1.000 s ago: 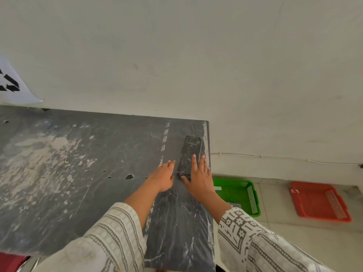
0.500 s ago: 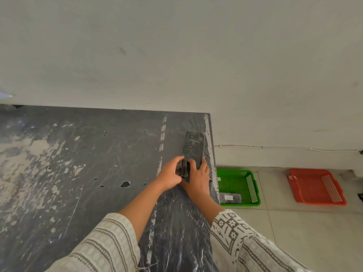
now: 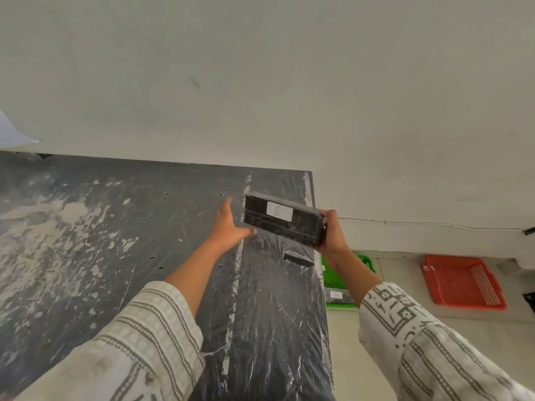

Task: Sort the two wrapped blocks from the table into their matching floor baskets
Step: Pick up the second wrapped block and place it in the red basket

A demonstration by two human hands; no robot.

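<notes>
A black wrapped block (image 3: 285, 225) with a white label marked "B" is lifted above the table's right end, tilted on its long side. My right hand (image 3: 333, 234) grips its right end. My left hand (image 3: 230, 224) touches its lower left corner with the thumb, fingers spread. On the floor to the right sit a green basket (image 3: 333, 280) and a red basket (image 3: 463, 282). Another dark wrapped block (image 3: 338, 295) with a small label lies in the green basket, partly hidden by my right arm.
The dark, scuffed table (image 3: 115, 241) is covered at its right end with shiny plastic film (image 3: 275, 328). A white wall stands behind, with a thin cable (image 3: 419, 223) along its base. A paper sheet (image 3: 13, 134) hangs at far left. Tiled floor lies beside the baskets.
The block lay flat on the table under both hands; it is now raised off the surface and turned, its "B" label facing me. My left hand has opened.
</notes>
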